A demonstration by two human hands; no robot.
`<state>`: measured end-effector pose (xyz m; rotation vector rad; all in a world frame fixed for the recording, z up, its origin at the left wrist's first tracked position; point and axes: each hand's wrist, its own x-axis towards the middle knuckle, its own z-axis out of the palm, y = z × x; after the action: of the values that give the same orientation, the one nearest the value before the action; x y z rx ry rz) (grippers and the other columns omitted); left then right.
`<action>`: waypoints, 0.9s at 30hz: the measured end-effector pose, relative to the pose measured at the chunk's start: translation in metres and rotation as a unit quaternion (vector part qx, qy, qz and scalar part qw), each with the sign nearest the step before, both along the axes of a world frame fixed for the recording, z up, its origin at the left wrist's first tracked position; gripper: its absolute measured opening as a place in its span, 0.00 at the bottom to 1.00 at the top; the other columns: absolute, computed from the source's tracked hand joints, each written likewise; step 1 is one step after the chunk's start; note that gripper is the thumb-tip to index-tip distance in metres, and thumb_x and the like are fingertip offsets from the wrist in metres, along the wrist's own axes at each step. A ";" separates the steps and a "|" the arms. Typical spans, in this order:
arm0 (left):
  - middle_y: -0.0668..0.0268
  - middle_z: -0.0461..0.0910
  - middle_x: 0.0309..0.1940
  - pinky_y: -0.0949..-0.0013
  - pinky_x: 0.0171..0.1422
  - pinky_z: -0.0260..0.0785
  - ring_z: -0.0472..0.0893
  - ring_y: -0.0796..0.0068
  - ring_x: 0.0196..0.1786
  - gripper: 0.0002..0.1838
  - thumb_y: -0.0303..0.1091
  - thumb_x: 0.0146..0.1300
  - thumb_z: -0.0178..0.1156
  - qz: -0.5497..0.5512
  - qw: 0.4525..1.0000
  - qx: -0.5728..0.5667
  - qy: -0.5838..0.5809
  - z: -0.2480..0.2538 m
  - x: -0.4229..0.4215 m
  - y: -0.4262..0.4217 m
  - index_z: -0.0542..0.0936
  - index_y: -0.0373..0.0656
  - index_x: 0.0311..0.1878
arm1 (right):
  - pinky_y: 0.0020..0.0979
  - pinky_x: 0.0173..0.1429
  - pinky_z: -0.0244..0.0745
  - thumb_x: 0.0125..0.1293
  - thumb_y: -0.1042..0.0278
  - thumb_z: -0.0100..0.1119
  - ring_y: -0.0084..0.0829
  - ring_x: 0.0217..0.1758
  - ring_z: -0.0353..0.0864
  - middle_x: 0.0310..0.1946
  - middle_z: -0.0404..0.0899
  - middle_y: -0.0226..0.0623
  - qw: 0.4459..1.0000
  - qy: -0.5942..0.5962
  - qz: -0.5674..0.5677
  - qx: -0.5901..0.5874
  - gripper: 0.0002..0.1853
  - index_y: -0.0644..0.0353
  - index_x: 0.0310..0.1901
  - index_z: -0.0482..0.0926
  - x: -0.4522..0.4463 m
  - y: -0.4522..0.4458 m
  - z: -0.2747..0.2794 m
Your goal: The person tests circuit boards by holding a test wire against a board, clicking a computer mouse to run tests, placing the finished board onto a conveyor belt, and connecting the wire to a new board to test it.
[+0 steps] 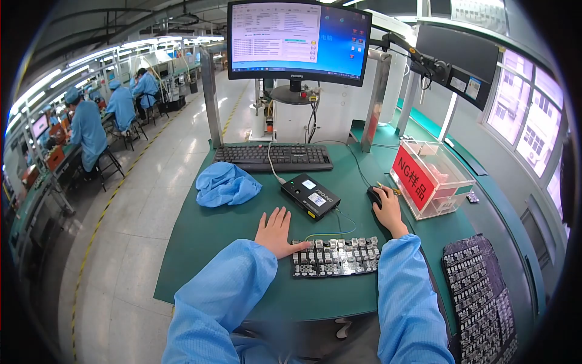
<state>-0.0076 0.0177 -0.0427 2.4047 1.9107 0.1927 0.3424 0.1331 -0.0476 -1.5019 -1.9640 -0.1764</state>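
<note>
My left hand (pixel 279 233) lies on the green mat with its fingers stretched out, holding nothing. Its thumb reaches the upper left corner of a panel of small circuit boards (pixel 336 259) carrying metal-cased connectors. Around a black computer mouse (pixel 373 195) rests my right hand (pixel 389 212), covering part of it. Between the hands and the keyboard sits a black box marked PRO-06C (pixel 310 196), with a grey cable at its upper left. Thin yellow and blue wires (pixel 339 232) run from the box towards the panel.
A keyboard (pixel 273 158) and a crumpled blue cloth (pixel 226 184) lie behind my left hand. The monitor (pixel 297 39) stands at the back. On the right are a clear bin with a red label (pixel 418 176) and a tray of many boards (pixel 479 297). Several people work at left benches.
</note>
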 end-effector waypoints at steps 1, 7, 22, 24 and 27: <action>0.57 0.44 0.77 0.52 0.80 0.28 0.40 0.64 0.79 0.64 0.85 0.50 0.38 0.000 1.000 0.000 0.000 0.000 0.000 0.000 0.50 0.36 0.75 | 0.43 0.63 0.69 0.55 0.72 0.61 0.51 0.56 0.71 0.60 0.67 0.44 1.000 -0.001 -0.001 0.001 0.27 0.52 0.59 0.73 0.000 0.000 0.000; 0.57 0.45 0.77 0.52 0.80 0.28 0.40 0.64 0.79 0.63 0.85 0.50 0.39 0.001 1.000 -0.002 0.003 0.001 0.000 0.000 0.50 0.37 0.75 | 0.43 0.62 0.69 0.54 0.72 0.61 0.50 0.55 0.72 0.60 0.67 0.44 1.000 -0.002 0.006 0.008 0.27 0.52 0.59 0.73 0.001 0.002 -0.002; 0.57 0.45 0.77 0.52 0.80 0.28 0.41 0.64 0.79 0.63 0.84 0.51 0.39 0.000 1.000 0.005 0.005 -0.002 0.000 0.001 0.50 0.37 0.75 | 0.43 0.62 0.69 0.54 0.72 0.61 0.51 0.55 0.72 0.60 0.67 0.45 1.000 -0.002 0.004 0.009 0.27 0.52 0.59 0.73 0.001 0.002 -0.002; 0.57 0.45 0.77 0.51 0.80 0.29 0.41 0.63 0.79 0.63 0.84 0.51 0.39 -0.001 1.000 0.007 0.006 -0.001 0.000 0.000 0.50 0.37 0.75 | 0.43 0.62 0.69 0.54 0.72 0.61 0.51 0.55 0.72 0.60 0.67 0.44 1.000 -0.002 0.004 0.007 0.27 0.52 0.59 0.73 0.001 0.001 -0.002; 0.57 0.45 0.77 0.51 0.80 0.29 0.41 0.63 0.79 0.63 0.84 0.51 0.39 0.000 1.000 0.007 0.005 -0.001 0.000 0.000 0.50 0.37 0.75 | 0.43 0.62 0.69 0.55 0.71 0.61 0.51 0.55 0.72 0.60 0.67 0.44 1.000 -0.002 0.003 0.004 0.27 0.51 0.59 0.73 0.001 0.001 -0.002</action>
<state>-0.0076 0.0181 -0.0439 2.4190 1.9186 0.1957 0.3436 0.1344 -0.0492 -1.4921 -1.9684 -0.1841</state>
